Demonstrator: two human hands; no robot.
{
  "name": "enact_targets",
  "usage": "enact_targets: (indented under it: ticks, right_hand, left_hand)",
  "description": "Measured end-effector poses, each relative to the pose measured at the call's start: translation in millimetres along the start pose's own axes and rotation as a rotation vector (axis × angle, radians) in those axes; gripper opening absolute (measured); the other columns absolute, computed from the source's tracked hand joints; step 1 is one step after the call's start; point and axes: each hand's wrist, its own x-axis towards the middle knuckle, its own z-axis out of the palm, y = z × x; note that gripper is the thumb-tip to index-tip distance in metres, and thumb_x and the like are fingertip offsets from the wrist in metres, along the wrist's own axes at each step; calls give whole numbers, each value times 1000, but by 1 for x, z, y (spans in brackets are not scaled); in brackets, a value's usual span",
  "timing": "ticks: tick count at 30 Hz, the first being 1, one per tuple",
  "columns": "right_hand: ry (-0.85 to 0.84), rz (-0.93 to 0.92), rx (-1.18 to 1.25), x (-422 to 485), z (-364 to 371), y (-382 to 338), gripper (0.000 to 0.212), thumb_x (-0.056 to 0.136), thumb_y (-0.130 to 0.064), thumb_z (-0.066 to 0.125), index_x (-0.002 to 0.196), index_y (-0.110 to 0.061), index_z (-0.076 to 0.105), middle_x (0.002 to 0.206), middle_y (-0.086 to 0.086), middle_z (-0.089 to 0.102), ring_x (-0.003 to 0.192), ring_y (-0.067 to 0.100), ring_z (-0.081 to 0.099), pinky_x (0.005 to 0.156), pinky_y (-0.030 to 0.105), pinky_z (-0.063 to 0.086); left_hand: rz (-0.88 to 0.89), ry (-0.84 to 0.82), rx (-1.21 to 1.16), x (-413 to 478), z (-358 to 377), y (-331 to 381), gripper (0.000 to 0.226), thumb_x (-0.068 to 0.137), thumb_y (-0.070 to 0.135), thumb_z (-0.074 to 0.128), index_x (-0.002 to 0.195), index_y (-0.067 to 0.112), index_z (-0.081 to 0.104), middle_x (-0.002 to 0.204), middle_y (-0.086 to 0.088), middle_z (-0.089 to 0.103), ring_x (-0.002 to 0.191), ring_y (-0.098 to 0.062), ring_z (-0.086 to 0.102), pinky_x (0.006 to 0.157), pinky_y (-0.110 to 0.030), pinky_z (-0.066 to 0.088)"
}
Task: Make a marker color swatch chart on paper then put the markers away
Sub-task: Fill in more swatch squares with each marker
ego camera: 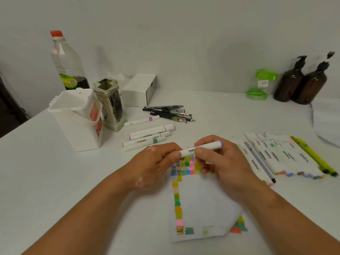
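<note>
Head view: a white marker (206,147) with a blue end is held level in the middle of the frame, just above the upper edge of the paper (202,203). Its left end is pinched by the curled fingers of the left hand (156,162), and its middle is pinched between thumb and fingers of the right hand (220,162). The paper lies on the worktop (55,181) at lower centre; colour swatches are seen along its upper, left and lower edges, and its lower right corner is folded over. A row of markers (276,153) is laid side by side right of the hands, with two green pens (316,159) at its far side. A smaller group of markers (149,135) lies above the left hand, with black pens (169,113) beyond it. A white tub (77,122) stands at the left of the frame.
</note>
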Motion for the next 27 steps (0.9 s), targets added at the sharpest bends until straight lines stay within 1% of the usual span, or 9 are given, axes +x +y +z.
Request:
enact_targets:
  ticks: [4, 9, 12, 14, 17, 19, 21, 23, 27]
  right_hand:
    - [-47, 23, -51, -4, 12, 4, 28, 71, -43, 85, 88, -24, 74, 64, 7, 65, 58, 21, 60, 53, 28, 51]
    - [80, -12, -76, -2, 12, 5, 27, 67, -44, 82, 74, -21, 69, 55, 3, 58, 49, 15, 51, 48, 23, 44]
    - [199, 25, 47, 1, 4, 3, 14, 70, -27, 71, 63, -22, 60, 48, 2, 47, 44, 15, 39, 40, 24, 34]
    - [180, 56, 48, 1, -2, 0, 10, 73, -21, 61, 67, -18, 68, 51, 7, 51, 44, 17, 46, 39, 26, 39]
    - [103, 107, -2, 0, -3, -5, 20, 76, -23, 60, 78, -13, 78, 60, 11, 64, 52, 19, 59, 45, 29, 51]
    - [44, 124, -69, 1, -1, -6, 13, 77, -22, 69, 80, -14, 78, 63, 9, 67, 56, 18, 63, 50, 28, 54]
    - [7, 128, -212, 1, 0, -5, 1, 80, -16, 76, 79, -17, 76, 62, 4, 67, 54, 16, 63, 51, 26, 53]
    - [0, 138, -351, -1, 2, 0, 9, 83, -13, 75, 79, -20, 74, 59, 2, 66, 51, 15, 61, 49, 25, 51]
    - [35, 133, -396, -5, 5, 6, 11, 85, -12, 74, 81, -22, 74, 60, 7, 68, 50, 19, 61, 49, 29, 53]
  left_hand:
    - [13, -8, -15, 2, 7, 4, 33, 98, 50, 39, 108, 33, 65, 88, 16, 65, 87, -6, 59, 70, -12, 44]
    - [-16, 13, 41, 3, 7, -2, 40, 81, 72, 50, 113, 49, 57, 96, 35, 59, 90, 4, 57, 71, -8, 45]
    - [-40, -74, 213, 1, 5, -9, 66, 60, 82, 69, 117, 52, 54, 94, 31, 53, 88, 4, 51, 67, -10, 41]
    - [-35, -119, 317, 1, 8, -13, 79, 54, 83, 72, 123, 47, 56, 97, 25, 50, 91, 1, 50, 72, -13, 38]
    - [-35, -85, 351, 4, 11, -14, 83, 59, 80, 72, 131, 43, 55, 97, 23, 47, 90, 1, 47, 73, -13, 35]
    - [-33, -71, 376, 5, 12, -15, 84, 64, 79, 70, 136, 40, 53, 97, 21, 47, 88, -1, 46, 74, -16, 36]
    - [-32, -69, 381, 5, 12, -15, 83, 66, 77, 69, 138, 39, 52, 97, 20, 47, 88, -3, 46, 73, -16, 36]
    - [-33, -64, 379, 4, 12, -15, 82, 67, 77, 69, 138, 39, 52, 98, 20, 47, 90, -3, 46, 72, -12, 35]
    - [-36, -66, 379, 4, 13, -15, 82, 68, 77, 69, 138, 38, 52, 97, 20, 45, 92, -5, 46, 72, -12, 33]
